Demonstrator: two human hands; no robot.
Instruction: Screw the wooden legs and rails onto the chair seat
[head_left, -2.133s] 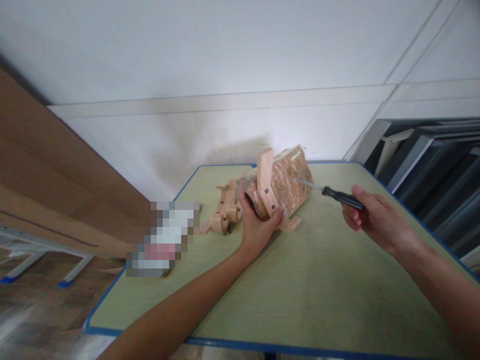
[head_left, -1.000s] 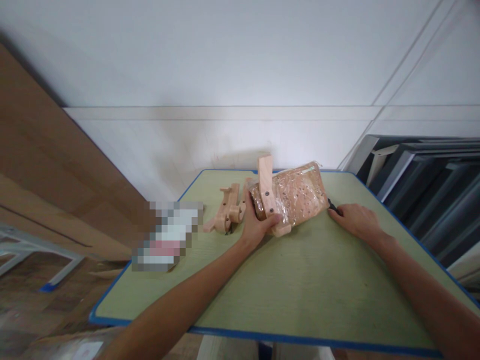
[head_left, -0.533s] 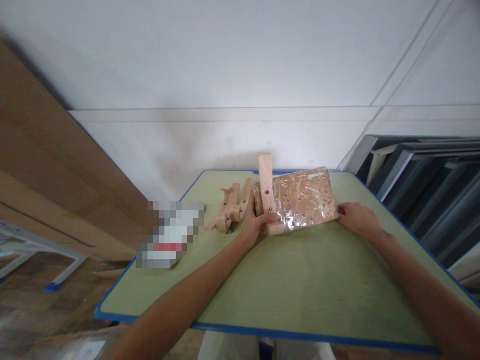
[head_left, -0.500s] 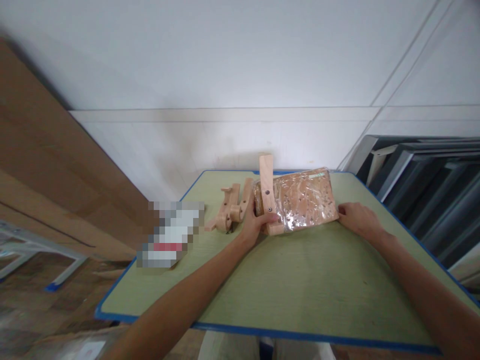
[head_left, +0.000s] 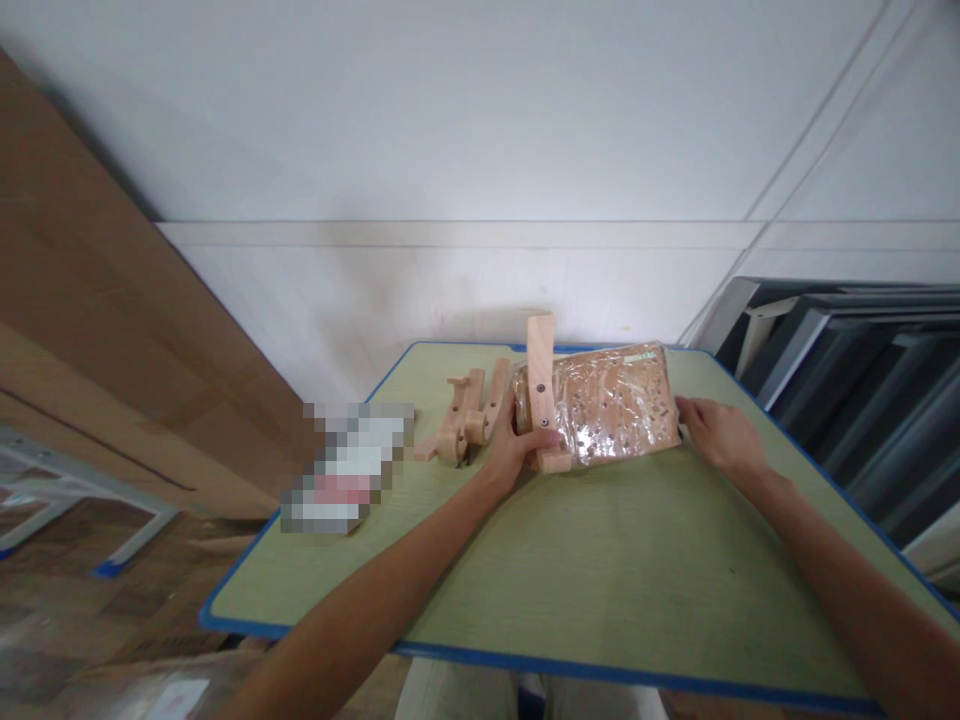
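Observation:
A wooden panel wrapped in clear plastic [head_left: 611, 405] lies on the far part of a green table [head_left: 570, 570]. A pale wooden bracket [head_left: 540, 385] with two screws stands upright against its left end. My left hand [head_left: 517, 445] is closed round the foot of that bracket and the panel's left end. My right hand [head_left: 716, 435] lies low on the table with its fingers stretched out. Its fingertips touch the panel's right end. No screwdriver shows in this view.
Loose pale wooden parts [head_left: 465, 420] lie just left of my left hand. A blurred-out object [head_left: 345, 465] sits at the table's left edge. A large brown board [head_left: 97, 340] leans on the left. Dark framed panels [head_left: 847, 370] are stacked at the right, against a white wall.
My right hand lowered a black-handled screwdriver to the table by the panel, and the tool has gone from sight. The panel swung from tilted to lying square between both hands.

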